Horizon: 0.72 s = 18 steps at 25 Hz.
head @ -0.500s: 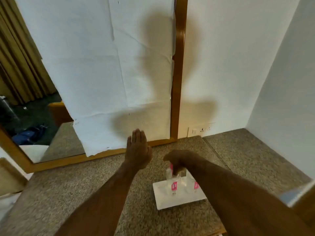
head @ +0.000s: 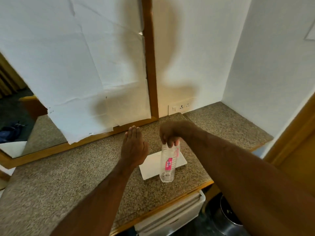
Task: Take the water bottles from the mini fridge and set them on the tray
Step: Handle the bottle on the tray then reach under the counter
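Progress looks well along: the right hand (head: 170, 135) pinches the top of a clear water bottle (head: 167, 165) from above, its base seeming to reach past the near edge of the white tray (head: 150, 166) on the speckled counter (head: 68, 176) — whether it is resting or hanging just above cannot be told. A second bottle (head: 177, 151) seems to stand behind it on the tray, mostly hidden. The left hand (head: 133, 147) hovers flat and spread beside the tray, holding nothing. Below the counter edge sits the white mini fridge (head: 170, 217); whether more bottles remain inside cannot be seen. The pink label reads "WATER PLUS", with a small barcode beneath it.
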### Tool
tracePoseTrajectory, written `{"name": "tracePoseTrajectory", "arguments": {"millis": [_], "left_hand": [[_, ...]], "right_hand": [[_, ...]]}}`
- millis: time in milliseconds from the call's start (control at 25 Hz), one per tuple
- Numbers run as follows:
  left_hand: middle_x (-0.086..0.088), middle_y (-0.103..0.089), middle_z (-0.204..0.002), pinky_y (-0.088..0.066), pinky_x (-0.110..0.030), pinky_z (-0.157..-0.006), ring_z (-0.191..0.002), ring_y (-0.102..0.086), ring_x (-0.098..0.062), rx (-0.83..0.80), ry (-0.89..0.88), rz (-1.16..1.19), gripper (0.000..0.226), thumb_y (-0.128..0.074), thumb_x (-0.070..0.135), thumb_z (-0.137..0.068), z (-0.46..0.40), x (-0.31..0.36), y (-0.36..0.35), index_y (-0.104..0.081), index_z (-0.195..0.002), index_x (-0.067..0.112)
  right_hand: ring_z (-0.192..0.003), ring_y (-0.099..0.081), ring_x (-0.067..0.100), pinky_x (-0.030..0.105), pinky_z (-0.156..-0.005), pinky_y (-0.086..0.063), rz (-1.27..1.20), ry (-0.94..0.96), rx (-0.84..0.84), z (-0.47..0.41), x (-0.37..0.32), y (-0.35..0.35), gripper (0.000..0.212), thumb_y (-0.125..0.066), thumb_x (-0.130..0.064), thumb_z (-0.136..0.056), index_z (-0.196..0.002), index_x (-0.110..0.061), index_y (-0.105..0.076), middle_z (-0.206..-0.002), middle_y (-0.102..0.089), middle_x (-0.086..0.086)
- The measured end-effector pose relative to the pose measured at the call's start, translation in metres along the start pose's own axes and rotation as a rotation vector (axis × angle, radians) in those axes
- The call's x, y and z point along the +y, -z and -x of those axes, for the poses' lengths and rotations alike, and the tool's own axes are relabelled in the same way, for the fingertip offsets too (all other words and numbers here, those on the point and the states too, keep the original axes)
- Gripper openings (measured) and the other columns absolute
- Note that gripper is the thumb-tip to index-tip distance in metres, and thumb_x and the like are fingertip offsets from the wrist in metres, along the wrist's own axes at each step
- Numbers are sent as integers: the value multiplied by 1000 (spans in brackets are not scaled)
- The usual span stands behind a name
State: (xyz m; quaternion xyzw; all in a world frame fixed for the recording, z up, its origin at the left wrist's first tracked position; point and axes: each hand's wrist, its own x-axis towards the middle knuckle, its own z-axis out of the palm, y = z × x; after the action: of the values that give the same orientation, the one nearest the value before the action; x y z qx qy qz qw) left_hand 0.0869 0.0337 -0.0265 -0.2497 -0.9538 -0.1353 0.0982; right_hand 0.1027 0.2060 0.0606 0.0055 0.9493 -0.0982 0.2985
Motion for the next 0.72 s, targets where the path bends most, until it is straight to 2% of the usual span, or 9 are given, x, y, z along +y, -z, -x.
{"name": "tracePoseTrajectory", "arguments": {"millis": [120,200,280,400,520,640,720], "left_hand": [[-28,-41,-144,-26,-49,-115,-137,-34,-39,-39,-94,21,68,-22,33,-83,21,59,-28,-36,-138,-3],[-28,-44,-141,-30,-50,-113,-134,-38,-39,-124,-172,64,66,-27,32,-83,35,105,-59,-38,-138,-4],[-27,-48,-138,-33,-51,-110,-130,-44,-40,-243,-284,69,64,-34,32,-83,47,152,-104,-43,-135,-4],[-26,-54,-133,-38,-51,-105,-125,-50,-39,-369,-365,2,63,-33,33,-82,39,204,-176,-50,-130,-4],[-30,-53,-132,-38,-55,-104,-125,-48,-43,-382,-366,-56,64,-29,35,-83,-2,233,-246,-51,-127,-7],[-31,-45,-138,-31,-57,-107,-133,-36,-45,-380,-352,-51,64,-30,38,-88,-29,236,-288,-44,-132,-7],[-30,-37,-145,-24,-56,-111,-138,-27,-43,-313,-372,-32,65,-27,40,-91,-34,235,-310,-37,-137,-5]], "right_hand": [[-88,-73,30,43,-83,-59,-49,-116,26,39,52,-10,30,-70,2,-81,-110,4,-68,-103,-73,18],[-92,-72,28,36,-81,-58,11,-174,34,63,92,-33,24,-72,2,-78,-102,4,-70,-102,-72,16],[-97,-69,28,37,-82,-58,62,-217,88,76,137,-69,20,-72,-1,-78,-97,4,-69,-106,-71,17],[-107,-62,31,40,-80,-54,-15,-299,241,60,207,-143,25,-57,-2,-88,-112,-1,-61,-117,-63,17],[-105,-64,32,40,-78,-53,-66,-444,235,29,279,-223,23,-52,1,-90,-110,-3,-63,-114,-65,16],[-114,-61,33,40,-93,-49,-225,-575,195,-7,330,-299,26,-58,-8,-88,-113,-5,-64,-121,-65,16],[-117,-58,33,39,-98,-46,-299,-653,216,-32,357,-350,27,-59,-11,-89,-116,-6,-62,-125,-63,15]]}}
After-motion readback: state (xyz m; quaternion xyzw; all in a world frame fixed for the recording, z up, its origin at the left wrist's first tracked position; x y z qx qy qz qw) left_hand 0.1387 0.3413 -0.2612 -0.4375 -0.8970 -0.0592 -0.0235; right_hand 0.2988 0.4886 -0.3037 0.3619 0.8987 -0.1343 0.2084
